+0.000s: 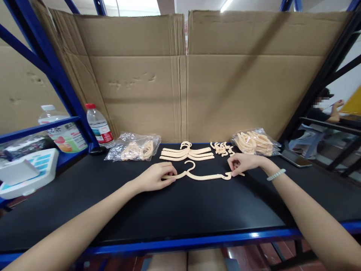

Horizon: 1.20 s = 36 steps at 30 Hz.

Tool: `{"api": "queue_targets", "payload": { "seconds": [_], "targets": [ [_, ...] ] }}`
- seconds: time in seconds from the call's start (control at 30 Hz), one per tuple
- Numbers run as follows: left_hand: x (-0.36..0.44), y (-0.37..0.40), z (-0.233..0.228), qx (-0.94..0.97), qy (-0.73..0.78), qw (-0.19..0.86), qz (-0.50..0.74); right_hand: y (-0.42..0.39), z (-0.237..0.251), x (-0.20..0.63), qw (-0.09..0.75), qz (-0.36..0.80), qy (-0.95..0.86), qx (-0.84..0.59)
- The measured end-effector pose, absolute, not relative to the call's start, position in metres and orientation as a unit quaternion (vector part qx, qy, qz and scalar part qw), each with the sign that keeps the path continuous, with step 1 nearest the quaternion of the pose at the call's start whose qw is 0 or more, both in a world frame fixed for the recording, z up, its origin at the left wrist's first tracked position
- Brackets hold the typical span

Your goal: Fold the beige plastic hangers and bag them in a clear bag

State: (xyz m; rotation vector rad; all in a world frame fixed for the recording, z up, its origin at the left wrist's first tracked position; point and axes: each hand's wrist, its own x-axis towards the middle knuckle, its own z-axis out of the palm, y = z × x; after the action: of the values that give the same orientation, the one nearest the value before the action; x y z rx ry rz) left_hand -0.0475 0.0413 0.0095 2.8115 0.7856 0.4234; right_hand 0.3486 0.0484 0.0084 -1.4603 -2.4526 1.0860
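A cream plastic clothes hanger lies on the black tabletop, its hook pointing away from me. My left hand has its fingers closed round the hanger's left arm. At the other end, my right hand pinches a small cream hook piece against the tip of the hanger's right arm; whether the two are joined I cannot tell. Behind the hanger, several more hangers lie in a stack. A small heap of loose hook pieces sits to the right of that stack.
Clear plastic bags of cream parts lie at the back left and back right. A red-capped water bottle stands by the cardboard wall. A phone lies at right. Beyond the frame sits another person.
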Motion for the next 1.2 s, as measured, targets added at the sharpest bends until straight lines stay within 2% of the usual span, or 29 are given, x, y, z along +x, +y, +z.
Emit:
{"api": "queue_targets", "payload": {
  "seconds": [0.27,0.53,0.67,0.93,1.2],
  "targets": [
    [-0.044,0.041,0.002,0.936,0.289,0.08,0.185,0.051,0.005,0.349,0.061,0.339,-0.803,-0.486],
    [-0.051,0.059,-0.01,0.876,0.359,0.062,0.317,0.051,0.002,0.342,0.083,0.306,-0.799,-0.512],
    [-0.055,0.066,-0.015,0.855,0.382,0.058,0.345,0.05,0.001,0.337,0.093,0.308,-0.783,-0.532],
    [-0.054,0.062,-0.011,0.861,0.386,0.062,0.324,0.049,0.004,0.337,0.098,0.313,-0.78,-0.532],
    [-0.058,0.055,0.006,0.904,0.352,0.111,0.214,0.043,0.012,0.343,0.061,0.367,-0.783,-0.498]
  ]
}}
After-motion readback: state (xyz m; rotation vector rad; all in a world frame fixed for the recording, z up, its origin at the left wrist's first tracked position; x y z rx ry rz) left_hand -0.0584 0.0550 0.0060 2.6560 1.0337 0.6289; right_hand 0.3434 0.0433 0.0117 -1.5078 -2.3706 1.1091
